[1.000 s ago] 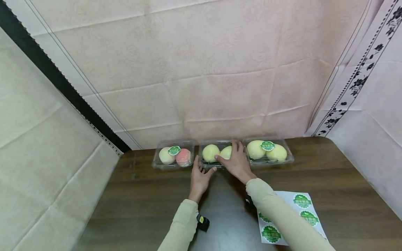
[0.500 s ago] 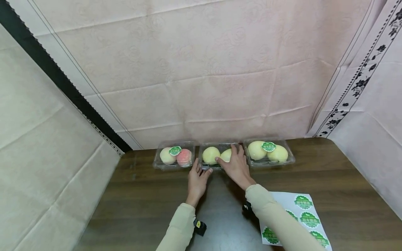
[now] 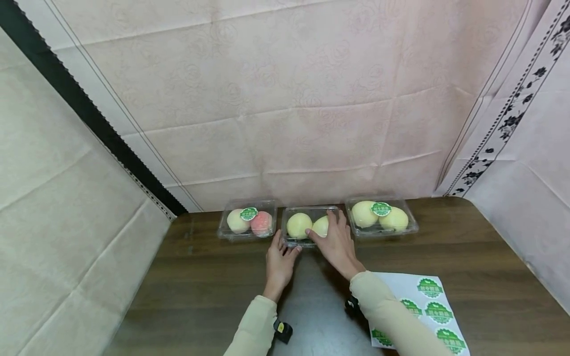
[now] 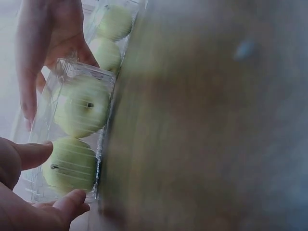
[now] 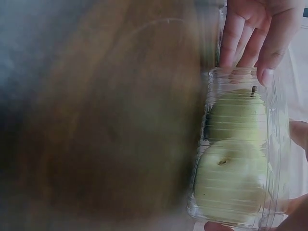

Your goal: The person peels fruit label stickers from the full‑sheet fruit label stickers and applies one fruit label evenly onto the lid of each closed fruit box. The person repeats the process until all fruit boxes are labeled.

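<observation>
A clear ribbed plastic fruit box [image 3: 317, 211] lies on the table between two similar boxes, holding two pale green apples [image 3: 299, 226]. At its left end, my left hand [image 3: 279, 264] holds the near corner with thumb and fingertips. My right hand [image 3: 339, 246] reaches over the right end, fingers along the back side and thumb toward the front, partly covering the right apple. In the left wrist view, the lid lies over the apples [image 4: 84, 106], stems upward. The right wrist view shows my left thumb [image 5: 267, 74] on the end edge of the box.
At left stands a box [image 3: 222, 230] with one pale and one pink fruit and a green sticker. Another stickered box [image 3: 411, 225] with two pale green fruits stands at right. A sticker sheet [image 3: 411, 282] lies partly under my right sleeve. Cloth walls [image 3: 285, 123] rise behind.
The middle box has slid toward me, now sitting slightly forward of the row, with both hands moving along with it. The left hand has come closer onto its corner. The outer boxes have stayed put.
</observation>
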`<state>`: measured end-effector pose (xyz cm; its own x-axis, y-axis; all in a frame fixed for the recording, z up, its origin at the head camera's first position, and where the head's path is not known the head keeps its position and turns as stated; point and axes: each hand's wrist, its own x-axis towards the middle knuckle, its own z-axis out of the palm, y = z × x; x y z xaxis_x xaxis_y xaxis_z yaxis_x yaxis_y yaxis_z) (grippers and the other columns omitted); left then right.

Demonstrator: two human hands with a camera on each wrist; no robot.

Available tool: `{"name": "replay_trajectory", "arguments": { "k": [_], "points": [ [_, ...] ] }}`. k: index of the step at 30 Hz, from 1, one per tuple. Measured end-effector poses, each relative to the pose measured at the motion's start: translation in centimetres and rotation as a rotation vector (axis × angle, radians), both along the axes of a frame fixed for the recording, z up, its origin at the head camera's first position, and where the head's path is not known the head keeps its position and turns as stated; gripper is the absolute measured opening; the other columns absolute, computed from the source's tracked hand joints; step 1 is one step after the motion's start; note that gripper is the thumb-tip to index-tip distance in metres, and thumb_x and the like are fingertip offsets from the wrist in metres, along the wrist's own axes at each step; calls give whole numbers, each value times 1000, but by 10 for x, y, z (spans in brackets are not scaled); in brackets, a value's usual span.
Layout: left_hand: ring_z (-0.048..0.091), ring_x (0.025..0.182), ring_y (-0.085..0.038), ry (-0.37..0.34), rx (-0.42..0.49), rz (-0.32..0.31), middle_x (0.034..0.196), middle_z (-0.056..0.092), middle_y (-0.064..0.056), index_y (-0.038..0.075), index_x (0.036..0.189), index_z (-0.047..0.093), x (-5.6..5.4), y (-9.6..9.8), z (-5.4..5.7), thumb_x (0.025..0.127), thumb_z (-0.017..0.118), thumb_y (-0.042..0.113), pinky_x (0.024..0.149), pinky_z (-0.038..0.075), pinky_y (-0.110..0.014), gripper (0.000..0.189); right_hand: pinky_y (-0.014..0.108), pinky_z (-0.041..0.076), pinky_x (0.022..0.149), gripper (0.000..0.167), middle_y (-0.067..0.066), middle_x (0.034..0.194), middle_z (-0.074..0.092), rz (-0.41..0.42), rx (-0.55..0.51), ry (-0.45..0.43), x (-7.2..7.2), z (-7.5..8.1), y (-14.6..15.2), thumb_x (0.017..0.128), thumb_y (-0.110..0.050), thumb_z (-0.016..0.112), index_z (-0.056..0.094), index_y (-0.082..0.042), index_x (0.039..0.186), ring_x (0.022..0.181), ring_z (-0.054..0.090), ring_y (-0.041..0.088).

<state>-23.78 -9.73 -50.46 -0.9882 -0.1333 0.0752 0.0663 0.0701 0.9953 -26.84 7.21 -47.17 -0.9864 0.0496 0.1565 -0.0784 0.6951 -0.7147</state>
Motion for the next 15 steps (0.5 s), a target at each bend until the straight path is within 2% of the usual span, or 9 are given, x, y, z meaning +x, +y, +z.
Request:
{"name": "replay_trajectory", "arguments": {
  "k": [5,15],
  "points": [
    [39,146,-51,-16,-18,6,162,31,-37,-8,163,25,9,1,3,96,74,-4,114,45,-54,83,76,48,95,91,28,170,18,-12,-1,19,8,-3,-1,95,-54,75,38,-5,161,140,41,57],
    [40,146,-51,-19,8,16,160,34,-39,-8,162,26,15,1,2,95,74,-6,113,45,-55,83,72,51,92,85,26,170,21,-15,-12,74,20,-5,-2,94,-51,78,44,-4,157,138,44,55]
  ]
}}
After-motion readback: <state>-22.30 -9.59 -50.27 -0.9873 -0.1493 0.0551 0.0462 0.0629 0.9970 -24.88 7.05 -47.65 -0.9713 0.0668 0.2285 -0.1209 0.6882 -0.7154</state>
